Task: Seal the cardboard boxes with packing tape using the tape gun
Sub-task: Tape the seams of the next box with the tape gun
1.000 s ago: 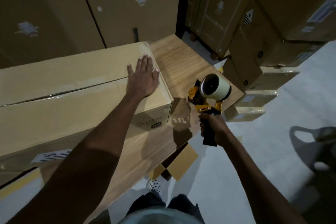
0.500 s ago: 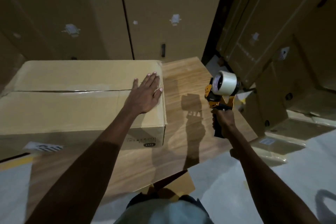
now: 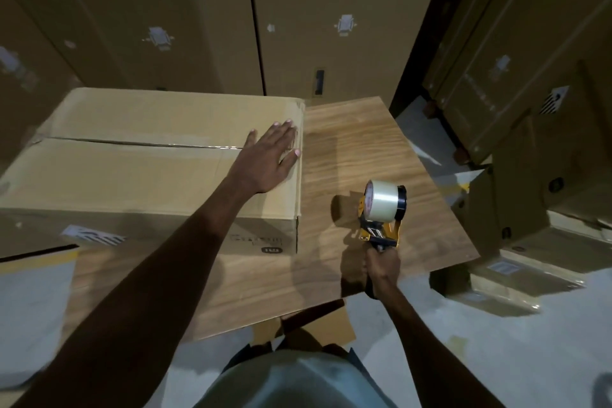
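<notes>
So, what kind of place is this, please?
Probably a warehouse or packing area. Tall cardboard cartons with labels stand stacked behind and to the right, the floor is bare concrete, and a box lies on a wooden table beside a tape gun.

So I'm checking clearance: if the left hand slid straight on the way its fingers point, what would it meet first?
The left hand lies flat on the cardboard box, pointing up-right. It would pass the box's right edge, then probably meet the tall stacked cartons behind the wooden table; depth is unclear.
</notes>
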`<move>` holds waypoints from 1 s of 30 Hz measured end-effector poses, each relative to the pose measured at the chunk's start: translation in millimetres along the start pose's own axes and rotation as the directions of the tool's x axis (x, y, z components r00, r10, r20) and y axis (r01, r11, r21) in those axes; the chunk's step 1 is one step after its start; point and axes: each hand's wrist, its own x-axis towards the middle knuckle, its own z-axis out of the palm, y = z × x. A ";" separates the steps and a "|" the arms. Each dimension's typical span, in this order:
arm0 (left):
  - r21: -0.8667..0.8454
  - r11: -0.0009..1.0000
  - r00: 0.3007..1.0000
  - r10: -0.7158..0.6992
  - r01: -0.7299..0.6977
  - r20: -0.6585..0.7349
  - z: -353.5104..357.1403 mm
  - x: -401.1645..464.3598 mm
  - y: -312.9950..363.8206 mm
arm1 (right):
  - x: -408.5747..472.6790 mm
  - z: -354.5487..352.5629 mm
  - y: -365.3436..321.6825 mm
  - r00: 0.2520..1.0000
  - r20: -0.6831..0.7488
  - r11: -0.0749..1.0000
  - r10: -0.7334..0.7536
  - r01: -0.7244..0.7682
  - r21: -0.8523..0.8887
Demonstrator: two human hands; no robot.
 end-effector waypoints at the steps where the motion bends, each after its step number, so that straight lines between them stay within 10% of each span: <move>1: -0.001 1.000 1.000 -0.012 0.012 -0.007 -0.9 -1.0 1.6 | -3.3 1.4 -0.4 1.000 -0.003 1.000 -0.001 0.001 0.004; 20: 0.039 0.993 0.993 -0.116 0.116 0.011 0.3 -83.6 18.4 | -51.6 -8.4 -23.9 0.980 -0.192 0.961 -0.045 -0.010 -0.277; 30: -0.006 0.997 0.997 0.074 -0.074 -0.039 -0.6 -114.9 -3.2 | -118.6 23.3 -77.6 0.686 -0.146 0.702 -0.712 0.692 -0.169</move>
